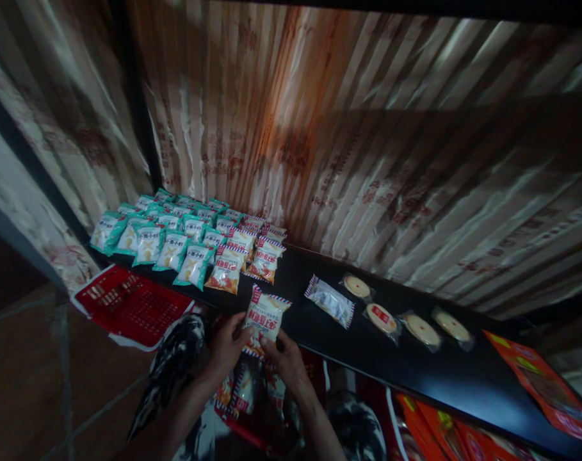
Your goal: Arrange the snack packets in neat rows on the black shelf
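Observation:
Both my hands hold one red-and-white snack packet [266, 317] at the front edge of a black shelf [415, 378]. My left hand [227, 346] pinches its lower left corner, and my right hand [285, 358] grips its lower right edge. More packets of the same kind [245, 387] lie below my hands, partly hidden. On the shelf to the left, rows of red-and-white packets [246, 256] and teal packets [170, 234] lie neatly side by side.
A silver-blue packet [330, 299] and several round wrapped cakes [406, 320] lie on the shelf's right part. A red plastic basket [130, 307] sits below left. Orange bags [545, 378] are at the far right. Papered corrugated walls close in behind and left.

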Demonstrator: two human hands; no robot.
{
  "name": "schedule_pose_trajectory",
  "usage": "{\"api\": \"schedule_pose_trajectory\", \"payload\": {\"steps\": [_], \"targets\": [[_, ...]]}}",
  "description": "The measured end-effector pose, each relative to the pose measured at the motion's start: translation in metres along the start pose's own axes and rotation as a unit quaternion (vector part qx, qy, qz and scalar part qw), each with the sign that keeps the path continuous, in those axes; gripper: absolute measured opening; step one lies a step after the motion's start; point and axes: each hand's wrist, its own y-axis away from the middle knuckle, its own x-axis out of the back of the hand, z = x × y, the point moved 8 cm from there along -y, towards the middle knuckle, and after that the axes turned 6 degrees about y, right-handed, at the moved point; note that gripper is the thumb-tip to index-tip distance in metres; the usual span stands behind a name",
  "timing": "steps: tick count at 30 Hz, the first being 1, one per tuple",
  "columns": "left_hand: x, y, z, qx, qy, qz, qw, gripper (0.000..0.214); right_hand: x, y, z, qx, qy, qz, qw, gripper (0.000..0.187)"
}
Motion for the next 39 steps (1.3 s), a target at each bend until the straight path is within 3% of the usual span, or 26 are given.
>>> {"api": "schedule_pose_trajectory", "payload": {"steps": [6, 12, 18, 30, 34, 39], "targets": [[0.003, -0.013, 0.008, -0.056, -0.06, 0.036, 0.996, 0.038, 0.005, -0.014, 0.0, -0.003, -0.014, 0.036, 0.999, 0.048], [-0.005, -0.021, 0.023, -0.07, -0.098, 0.027, 0.992, 0.023, 0.006, -0.026, 0.001, 0.001, -0.038, 0.057, 0.998, 0.047], [-0.002, -0.026, 0.034, -0.106, -0.141, 0.07, 0.982, 0.022, 0.007, -0.036, -0.002, 0.0, -0.027, 0.055, 0.998, 0.049], [-0.005, -0.037, 0.028, -0.114, -0.181, 0.067, 0.975, 0.024, 0.017, -0.054, 0.004, -0.003, 0.017, 0.092, 0.996, 0.048], [-0.005, -0.036, 0.033, -0.136, -0.213, 0.079, 0.964, 0.027, 0.015, -0.059, 0.005, -0.01, -0.013, 0.086, 0.996, 0.047], [-0.007, -0.03, 0.044, -0.185, -0.277, 0.1, 0.938, 0.026, 0.02, -0.064, 0.003, 0.011, 0.025, 0.119, 0.992, 0.049]]}}
